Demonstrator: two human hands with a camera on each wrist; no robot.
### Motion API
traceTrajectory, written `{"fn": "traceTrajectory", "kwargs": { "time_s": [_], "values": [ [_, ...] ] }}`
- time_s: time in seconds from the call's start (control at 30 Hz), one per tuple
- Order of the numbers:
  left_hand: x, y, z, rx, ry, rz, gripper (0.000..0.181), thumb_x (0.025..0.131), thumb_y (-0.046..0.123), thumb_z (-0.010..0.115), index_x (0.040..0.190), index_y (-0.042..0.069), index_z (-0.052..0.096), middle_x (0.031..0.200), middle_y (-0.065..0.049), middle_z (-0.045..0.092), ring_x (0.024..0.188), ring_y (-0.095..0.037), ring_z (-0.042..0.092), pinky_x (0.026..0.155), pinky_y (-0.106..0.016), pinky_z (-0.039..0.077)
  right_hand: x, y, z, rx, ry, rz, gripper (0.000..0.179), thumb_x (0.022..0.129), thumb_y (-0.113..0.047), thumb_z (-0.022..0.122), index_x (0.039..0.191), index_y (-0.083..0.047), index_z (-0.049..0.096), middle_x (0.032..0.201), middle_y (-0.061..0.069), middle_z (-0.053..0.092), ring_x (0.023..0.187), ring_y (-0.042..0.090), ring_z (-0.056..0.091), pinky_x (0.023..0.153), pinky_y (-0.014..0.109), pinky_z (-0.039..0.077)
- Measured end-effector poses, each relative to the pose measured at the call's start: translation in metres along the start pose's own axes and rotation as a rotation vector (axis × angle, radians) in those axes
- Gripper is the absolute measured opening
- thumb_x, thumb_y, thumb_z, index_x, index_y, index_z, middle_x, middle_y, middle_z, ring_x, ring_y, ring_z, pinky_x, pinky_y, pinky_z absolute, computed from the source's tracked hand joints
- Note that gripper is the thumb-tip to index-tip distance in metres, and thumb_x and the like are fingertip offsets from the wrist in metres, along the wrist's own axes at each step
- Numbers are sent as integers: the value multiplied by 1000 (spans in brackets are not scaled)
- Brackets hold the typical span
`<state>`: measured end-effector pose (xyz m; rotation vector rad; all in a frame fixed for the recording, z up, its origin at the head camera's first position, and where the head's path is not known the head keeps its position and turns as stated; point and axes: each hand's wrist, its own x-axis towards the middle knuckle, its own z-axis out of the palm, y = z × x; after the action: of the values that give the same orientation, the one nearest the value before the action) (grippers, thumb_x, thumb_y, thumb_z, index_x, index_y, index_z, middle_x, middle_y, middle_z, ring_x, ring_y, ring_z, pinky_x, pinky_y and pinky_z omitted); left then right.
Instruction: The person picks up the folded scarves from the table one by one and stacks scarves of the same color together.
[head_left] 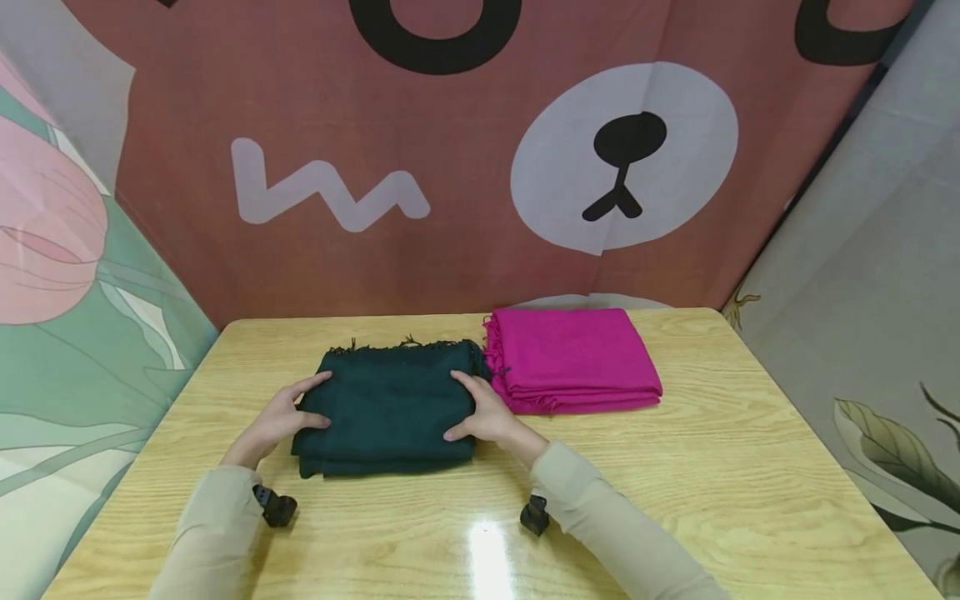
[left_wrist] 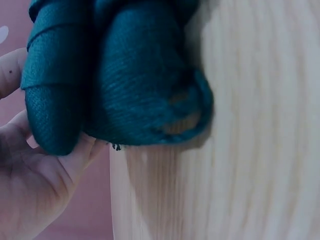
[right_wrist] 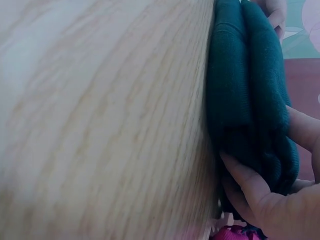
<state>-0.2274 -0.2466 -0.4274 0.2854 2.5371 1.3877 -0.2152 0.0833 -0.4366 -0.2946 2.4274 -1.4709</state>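
A dark green scarf [head_left: 390, 408], folded into a thick rectangle with short fringe along its far edge, lies on the wooden table. My left hand [head_left: 279, 417] grips its left end, thumb on top near the front. On the right end, my right hand [head_left: 491, 412] holds it the same way. The left wrist view shows rounded folds of the scarf [left_wrist: 135, 75] with the left palm [left_wrist: 30, 185] behind them. In the right wrist view the right hand [right_wrist: 285, 210] pinches the layered end, fingers at the lower layer and thumb on the upper one.
A folded magenta scarf [head_left: 573, 354] with fringe on its left side lies at the back, right beside the green one. The wooden table [head_left: 712, 467] ends at a brown printed curtain [head_left: 450, 267] behind it. Small black wrist cameras [head_left: 277, 507] hang under both forearms.
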Motion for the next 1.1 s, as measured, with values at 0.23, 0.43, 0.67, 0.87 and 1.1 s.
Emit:
{"fn": "traceTrajectory", "kwargs": {
  "time_s": [0.23, 0.43, 0.67, 0.87, 1.1],
  "values": [
    [6, 1, -3, -5, -9, 12, 80, 73, 3, 69, 142, 3, 28, 144, -29, 16, 130, -47, 13, 99, -62, 18, 7, -1, 1, 8, 18, 11, 94, 65, -3, 80, 143, -21, 30, 145, 14, 22, 131, 33, 22, 99, 47, 32],
    [11, -2, -7, -24, -21, 0, 82, 73, 2, 69, 143, 4, 26, 145, -29, 12, 130, -47, 11, 98, -63, 17, 9, -6, 0, 20, 16, 31, 93, 66, -1, 79, 143, -20, 30, 145, 14, 20, 132, 33, 20, 99, 48, 31],
    [16, -2, -9, -56, -28, -15, 82, 74, 2, 68, 143, 4, 25, 146, -28, 9, 131, -47, 9, 99, -62, 17, 15, -8, 0, 3, 26, 54, 92, 67, 0, 78, 143, -20, 30, 145, 14, 21, 132, 33, 21, 98, 46, 34],
    [23, 0, -10, -43, -28, -49, 82, 75, 2, 68, 144, 7, 24, 147, -27, 6, 132, -47, 3, 99, -64, 13, 19, -11, -1, -7, 50, 63, 92, 66, 1, 78, 143, -18, 30, 145, 16, 21, 131, 34, 22, 98, 46, 33],
    [30, -2, -11, -41, -37, -61, 83, 75, 4, 68, 145, 7, 23, 147, -26, 5, 132, -46, 3, 99, -63, 14, 24, -10, -2, 5, 83, 79, 92, 65, 3, 77, 142, -18, 32, 145, 15, 22, 131, 33, 22, 100, 45, 32]
  ]
}}
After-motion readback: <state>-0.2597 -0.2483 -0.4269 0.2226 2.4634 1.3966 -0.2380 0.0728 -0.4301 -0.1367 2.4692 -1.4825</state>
